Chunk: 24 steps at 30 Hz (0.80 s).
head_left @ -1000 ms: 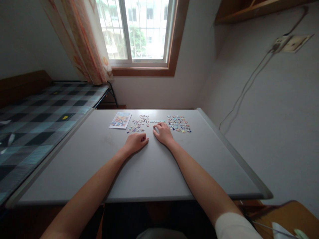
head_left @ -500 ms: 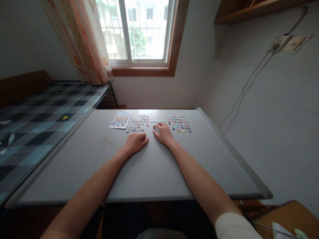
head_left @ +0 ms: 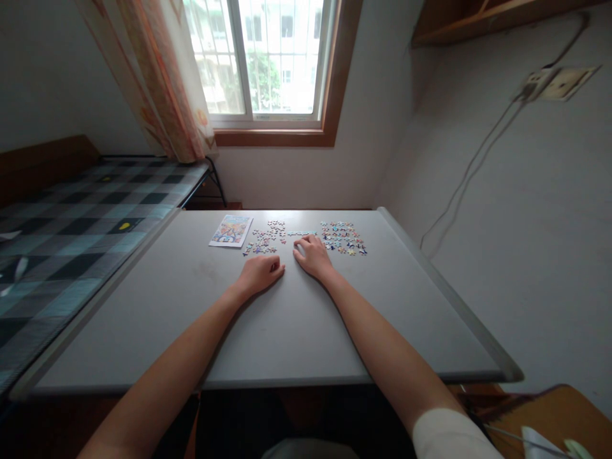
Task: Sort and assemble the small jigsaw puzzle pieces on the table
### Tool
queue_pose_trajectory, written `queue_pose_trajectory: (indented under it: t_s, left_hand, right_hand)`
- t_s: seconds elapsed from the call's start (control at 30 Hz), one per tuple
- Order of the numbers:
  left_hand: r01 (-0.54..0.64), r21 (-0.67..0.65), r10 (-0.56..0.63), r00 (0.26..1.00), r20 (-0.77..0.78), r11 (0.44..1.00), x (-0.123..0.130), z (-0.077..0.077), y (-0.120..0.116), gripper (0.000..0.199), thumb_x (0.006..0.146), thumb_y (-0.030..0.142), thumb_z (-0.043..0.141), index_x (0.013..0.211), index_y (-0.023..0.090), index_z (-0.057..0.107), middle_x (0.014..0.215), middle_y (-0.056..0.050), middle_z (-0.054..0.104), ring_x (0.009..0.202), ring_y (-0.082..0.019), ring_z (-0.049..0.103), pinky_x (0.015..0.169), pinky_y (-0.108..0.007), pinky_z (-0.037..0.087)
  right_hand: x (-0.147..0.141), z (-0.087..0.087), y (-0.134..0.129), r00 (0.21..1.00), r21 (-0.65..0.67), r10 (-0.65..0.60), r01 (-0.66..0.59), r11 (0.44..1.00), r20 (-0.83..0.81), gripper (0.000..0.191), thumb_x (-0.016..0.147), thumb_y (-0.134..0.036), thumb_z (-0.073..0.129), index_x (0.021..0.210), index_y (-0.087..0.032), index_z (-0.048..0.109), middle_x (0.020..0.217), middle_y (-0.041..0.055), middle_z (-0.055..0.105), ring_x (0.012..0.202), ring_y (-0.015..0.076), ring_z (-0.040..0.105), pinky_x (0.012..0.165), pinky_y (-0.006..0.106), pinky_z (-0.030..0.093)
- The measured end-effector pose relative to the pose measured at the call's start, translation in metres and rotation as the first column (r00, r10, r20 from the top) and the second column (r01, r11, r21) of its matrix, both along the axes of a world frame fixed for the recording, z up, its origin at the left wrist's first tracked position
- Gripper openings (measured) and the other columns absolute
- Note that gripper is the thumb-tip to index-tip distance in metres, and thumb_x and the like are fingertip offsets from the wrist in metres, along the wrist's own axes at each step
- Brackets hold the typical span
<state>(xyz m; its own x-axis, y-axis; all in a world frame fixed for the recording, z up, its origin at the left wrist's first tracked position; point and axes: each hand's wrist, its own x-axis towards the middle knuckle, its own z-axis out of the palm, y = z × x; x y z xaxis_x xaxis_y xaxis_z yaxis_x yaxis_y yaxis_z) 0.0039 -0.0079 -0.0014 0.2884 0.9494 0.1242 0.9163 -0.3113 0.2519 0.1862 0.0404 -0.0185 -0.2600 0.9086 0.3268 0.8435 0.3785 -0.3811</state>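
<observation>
My left hand (head_left: 261,274) rests on the grey table (head_left: 296,338) with its fingers curled in; nothing shows in it. To its right, my right hand (head_left: 312,255) lies palm down, fingers bent but somewhat apart, with no piece visible in it. Just beyond its fingertips runs a short row of joined puzzle pieces (head_left: 302,233). Loose pieces (head_left: 262,246) lie in a group beyond my left hand, and more small pieces (head_left: 344,237) are spread to the right of my right hand. A printed picture sheet (head_left: 231,231) lies left of the pieces.
A bed with a checked cover (head_left: 95,223) stands along the table's left side. Behind the table are a window (head_left: 282,64) and a curtain (head_left: 167,83). A cable (head_left: 454,191) hangs down the right wall. A wooden stool (head_left: 559,421) is at the lower right.
</observation>
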Motion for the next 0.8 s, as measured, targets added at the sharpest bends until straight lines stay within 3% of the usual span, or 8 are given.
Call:
queue_pose_trajectory:
  t_s: [0.8]
  left_hand:
    - [-0.01,-0.011,0.01,1.0,0.002,1.0,0.0009,0.0026,-0.0011,0.033,0.085,0.046,0.042,0.071,0.021,0.059,0.068,-0.003,0.064,0.062,-0.016,0.053,0.055,-0.026,0.025]
  right_hand:
    - [-0.0006,0.0016,-0.0008,1.0,-0.006,0.001,-0.001,1.0,-0.001,0.028,0.086,-0.034,0.05,0.108,-0.021,0.063,0.111,0.0095,0.054,0.106,0.0228,0.045,0.094,0.037,0.033]
